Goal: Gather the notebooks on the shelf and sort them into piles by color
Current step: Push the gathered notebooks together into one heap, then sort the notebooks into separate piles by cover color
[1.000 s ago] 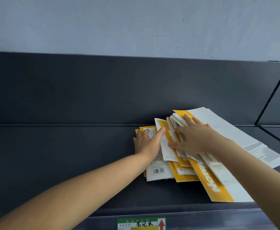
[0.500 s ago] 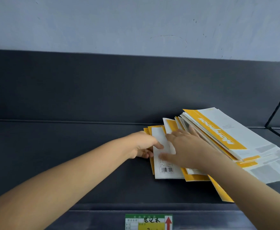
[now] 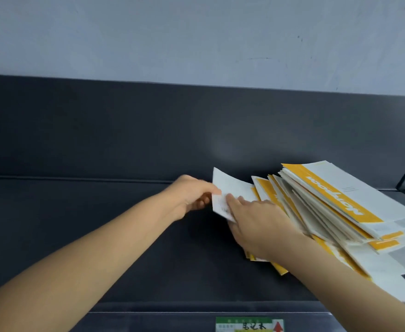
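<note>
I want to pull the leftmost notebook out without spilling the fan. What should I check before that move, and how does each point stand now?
1. Left hand grips the white notebook: ok, it pinches the left edge.
2. Right hand steadies the fanned notebooks: ok, it lies flat on them.
3. White notebook free to slide: not ok, right fingertips rest on it.
4. Bare shelf on the left for a new pile: ok.
5. Colour of its hidden face: cannot tell.
</note>
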